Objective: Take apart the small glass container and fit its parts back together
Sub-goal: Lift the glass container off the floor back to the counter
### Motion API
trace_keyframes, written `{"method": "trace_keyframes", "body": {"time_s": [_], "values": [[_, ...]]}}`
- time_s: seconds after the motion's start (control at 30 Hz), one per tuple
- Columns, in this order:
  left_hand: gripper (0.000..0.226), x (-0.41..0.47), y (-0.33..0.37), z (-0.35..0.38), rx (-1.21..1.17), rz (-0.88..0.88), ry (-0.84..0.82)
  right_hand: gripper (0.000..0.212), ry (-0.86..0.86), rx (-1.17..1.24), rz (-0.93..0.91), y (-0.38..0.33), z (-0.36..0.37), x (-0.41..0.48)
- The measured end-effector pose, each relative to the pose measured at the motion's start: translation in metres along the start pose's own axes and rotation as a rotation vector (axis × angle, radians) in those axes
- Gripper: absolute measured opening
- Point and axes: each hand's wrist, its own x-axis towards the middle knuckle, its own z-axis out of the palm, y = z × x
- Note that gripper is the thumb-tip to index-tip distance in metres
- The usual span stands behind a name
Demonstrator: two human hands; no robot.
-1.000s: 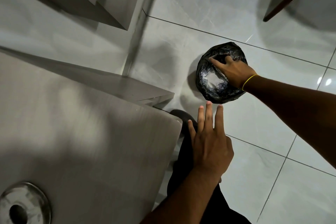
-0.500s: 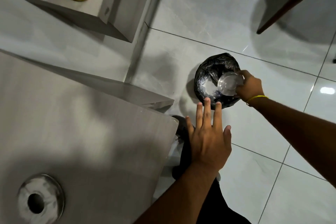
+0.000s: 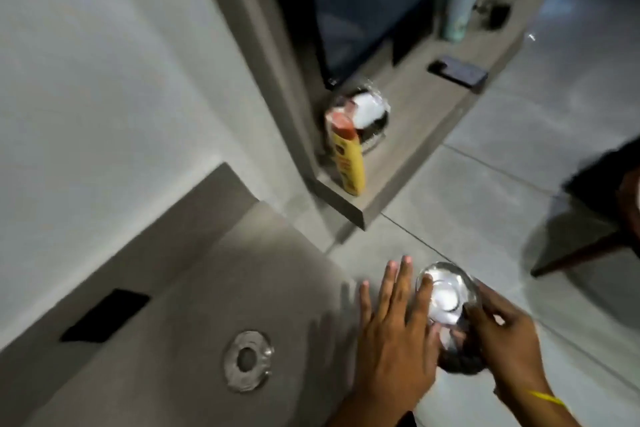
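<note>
Bringing the glass container up to the table edge, both hands closing in on it.

I am holding the small glass container (image 3: 446,298) in my right hand (image 3: 502,333), fingers wrapped around its lower side from the right so that the open mouth is tilting toward me, and I am judging that grip as one meant to steady the body while the other hand works. My left hand (image 3: 394,329) is lying flat and spread, fingers straight, gripping nothing; its fingertips (image 3: 426,279) are overlapping the rim (touching or only in front, I cannot tell through the blur). The container is hanging just off the corner of the grey table (image 3: 173,340), above the tiled floor (image 3: 485,184), near the metal ring (image 3: 247,360) lying on the tabletop.
</note>
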Motion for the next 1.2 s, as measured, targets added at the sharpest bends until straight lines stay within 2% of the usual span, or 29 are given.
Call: {"method": "trace_keyframes", "body": {"time_s": [0.1, 0.27, 0.43, 0.57, 0.67, 0.77, 0.93, 1.1, 1.2], "values": [[0.076, -0.019, -0.057, -0.039, 0.015, -0.186, 0.095, 0.023, -0.148, -0.089, -0.169, -0.054, 0.057, -0.027], [0.071, -0.116, -0.159, -0.068, 0.069, -0.513, 0.155, 0.041, -0.475, -0.208, -0.311, -0.1, 0.179, -0.087], [0.065, -0.225, -0.208, -0.054, 0.123, -0.834, 0.12, 0.031, -0.662, -0.467, -0.41, -0.087, 0.274, -0.158], [0.065, -0.287, -0.22, -0.033, 0.069, -0.98, 0.046, 0.033, -0.768, -0.578, -0.45, -0.058, 0.317, -0.203], [0.065, -0.31, -0.22, -0.016, 0.014, -1.026, -0.002, 0.038, -0.824, -0.588, -0.449, -0.042, 0.332, -0.219], [0.064, -0.322, -0.219, 0.001, -0.027, -1.052, -0.017, 0.046, -0.883, -0.711, -0.452, -0.03, 0.336, -0.23], [0.069, -0.332, -0.218, 0.018, -0.044, -1.072, -0.055, 0.04, -0.873, -0.768, -0.449, -0.023, 0.333, -0.239], [0.07, -0.335, -0.219, 0.028, -0.033, -1.07, -0.047, 0.042, -0.882, -0.804, -0.484, -0.021, 0.333, -0.237], [0.071, -0.339, -0.219, 0.033, -0.015, -1.05, -0.024, 0.035, -0.885, -0.786, -0.525, -0.027, 0.331, -0.23]]}}
